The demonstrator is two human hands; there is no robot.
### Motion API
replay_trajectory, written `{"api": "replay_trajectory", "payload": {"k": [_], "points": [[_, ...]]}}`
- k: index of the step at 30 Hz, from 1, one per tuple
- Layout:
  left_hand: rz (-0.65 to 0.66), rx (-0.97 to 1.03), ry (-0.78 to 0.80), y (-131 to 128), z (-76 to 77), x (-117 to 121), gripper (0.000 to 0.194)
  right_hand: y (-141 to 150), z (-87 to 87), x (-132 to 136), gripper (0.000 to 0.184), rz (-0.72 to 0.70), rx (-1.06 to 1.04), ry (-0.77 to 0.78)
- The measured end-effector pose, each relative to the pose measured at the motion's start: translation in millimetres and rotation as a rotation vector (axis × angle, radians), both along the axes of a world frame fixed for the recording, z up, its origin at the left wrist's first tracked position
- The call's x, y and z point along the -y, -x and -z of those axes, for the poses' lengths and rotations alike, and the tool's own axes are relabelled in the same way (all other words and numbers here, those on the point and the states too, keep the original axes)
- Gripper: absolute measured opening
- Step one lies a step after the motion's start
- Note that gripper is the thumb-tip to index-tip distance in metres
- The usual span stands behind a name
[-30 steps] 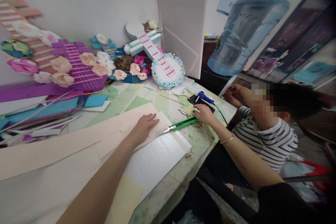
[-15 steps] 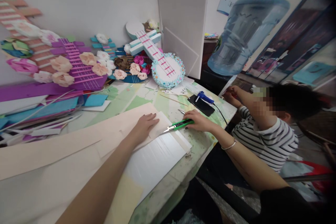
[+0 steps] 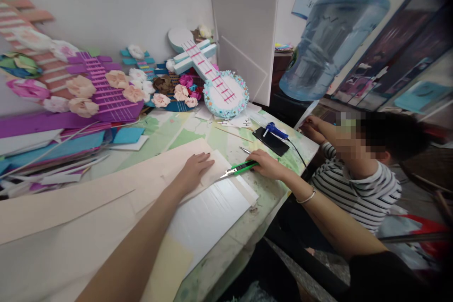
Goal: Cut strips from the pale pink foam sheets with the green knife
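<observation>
My left hand [image 3: 196, 170] lies flat, fingers stretched out, on a cream paper sheet [image 3: 155, 170]. Under it and toward me is a white board [image 3: 212, 207] with a shiny, wrinkled surface. In my right hand [image 3: 265, 163] is a green and black utility knife [image 3: 241, 167], its blade out and pointing left, near the edge of the cream sheet. A silver pen-like tip [image 3: 245, 150] pokes out beside the right fingers; I cannot tell whether it is held or lies on the table.
Behind my right hand lie a black phone [image 3: 271, 141] and a blue glue gun [image 3: 276, 130] with its cord. Decorated model instruments, one a round banjo-like piece [image 3: 226, 94], line the wall. A person in a striped shirt [image 3: 354, 193] sits at right, below a water bottle [image 3: 332, 47].
Both hands and the knife keep nearly the same place over the sheet. The view has shifted very slightly.
</observation>
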State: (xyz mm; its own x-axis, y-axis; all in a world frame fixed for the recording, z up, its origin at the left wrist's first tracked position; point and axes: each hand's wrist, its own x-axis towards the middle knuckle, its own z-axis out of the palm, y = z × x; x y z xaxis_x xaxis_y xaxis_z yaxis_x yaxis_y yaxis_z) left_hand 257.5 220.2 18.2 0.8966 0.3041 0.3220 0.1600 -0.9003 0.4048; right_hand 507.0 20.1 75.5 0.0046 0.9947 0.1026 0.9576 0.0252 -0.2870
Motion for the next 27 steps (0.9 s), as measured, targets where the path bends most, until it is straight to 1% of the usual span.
{"api": "replay_trajectory", "payload": {"k": [7, 15, 21, 27], "points": [[0.003, 0.021, 0.015, 0.4, 0.5, 0.3, 0.037, 2.0, -1.3, 0.0, 0.025, -0.001, 0.014, 0.003], [0.009, 0.028, 0.019, 0.6, -2.3, 1.7, 0.038, 2.8, -0.8, 0.2, 0.024, -0.002, 0.023, -0.007], [0.001, 0.025, 0.015, 0.5, -1.8, 2.0, 0.040, 3.0, -0.6, 0.2, 0.027, 0.008, 0.029, -0.003], [0.006, 0.014, 0.007, 0.0, -2.5, 1.9, 0.040, 3.1, -1.0, 0.2, 0.026, 0.009, 0.034, 0.004]]}}
